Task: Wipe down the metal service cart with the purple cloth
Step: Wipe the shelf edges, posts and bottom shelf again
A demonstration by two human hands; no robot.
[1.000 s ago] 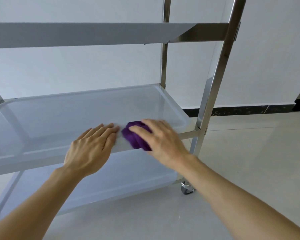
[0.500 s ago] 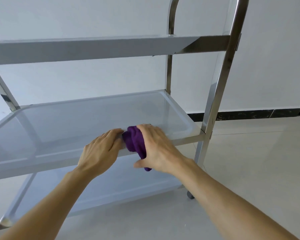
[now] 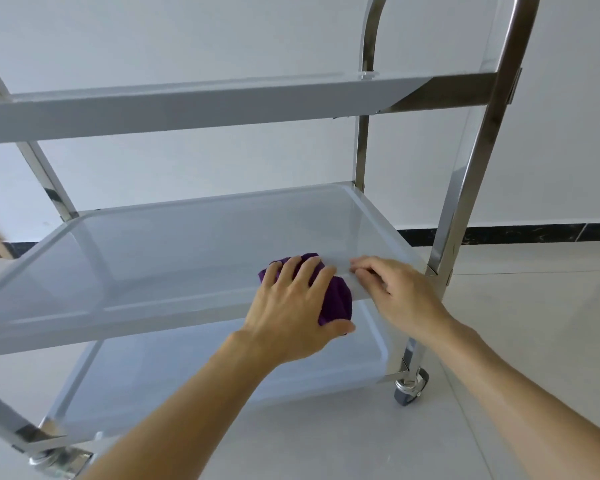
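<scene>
the metal service cart [image 3: 478,188] stands on a pale tiled floor [image 3: 534,306], with 3 shelves between shiny upright posts and a castor [image 3: 411,388] under its near right corner. on the front edge of the middle shelf [image 3: 153,265], toward its right end, lies the bunched purple cloth [image 3: 336,296], draped over the rim. the left hand [image 3: 291,306] lies over the cloth, and the right hand [image 3: 395,289] rests on the same rim just beside it.
</scene>
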